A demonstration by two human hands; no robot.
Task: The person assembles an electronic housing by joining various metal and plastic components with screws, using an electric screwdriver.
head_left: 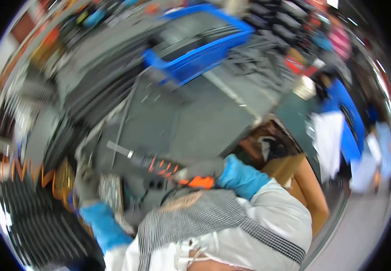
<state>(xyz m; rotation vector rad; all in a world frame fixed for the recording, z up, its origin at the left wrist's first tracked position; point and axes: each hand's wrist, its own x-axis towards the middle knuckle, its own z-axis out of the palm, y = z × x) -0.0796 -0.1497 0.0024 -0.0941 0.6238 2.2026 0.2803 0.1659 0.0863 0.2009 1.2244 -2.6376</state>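
My right hand (204, 168), in a grey glove with a blue sleeve cover, is closed around a black and orange hand tool (159, 166). A narrow pale metal tip (119, 149) points left from the tool. Motion blur hides the tool's exact kind. My left hand (87, 180), also gloved in grey, is low on the left, beside a metallic, textured block (110, 192). Its fingers are smeared, and I cannot tell whether they grip anything. Beyond both hands lies a dark grey flat surface (204, 119) with a raised edge.
A blue crate (195, 67) holding dark flat pieces stands at the far side. Stacked dark panels (100, 86) lie left of it, dark ribbed parts (42, 221) at lower left. An orange coiled hose (46, 176) hangs left. A cardboard box (285, 167) is right; other people (340, 43) stand beyond.
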